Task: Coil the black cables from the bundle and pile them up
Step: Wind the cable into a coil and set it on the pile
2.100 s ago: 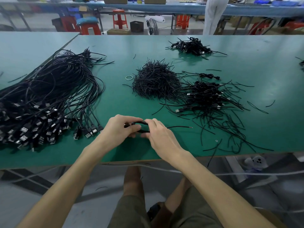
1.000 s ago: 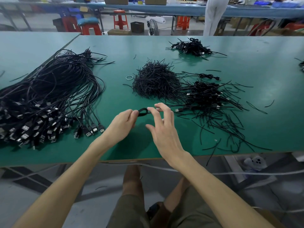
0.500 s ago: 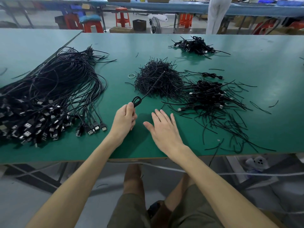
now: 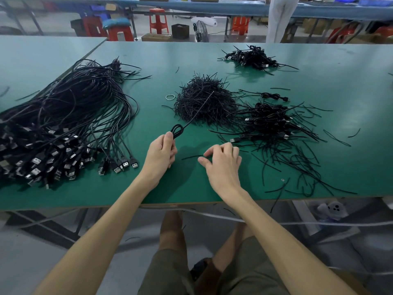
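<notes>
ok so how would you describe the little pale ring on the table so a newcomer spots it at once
On the green table, find the dense mound of short black ties near the middle. The ring lies flat on bare green just off the mound's left edge. Everything around it is black and stringy; it alone is a pale closed loop.

cable bundle [image 4: 63, 124] left | tie heap [image 4: 204, 101] centre | coiled pile [image 4: 270, 122] right

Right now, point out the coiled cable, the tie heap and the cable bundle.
coiled cable [image 4: 177, 134]: head view, looped end.
tie heap [image 4: 217, 107]: head view, middle.
cable bundle [image 4: 80, 103]: head view, middle strands.
</notes>
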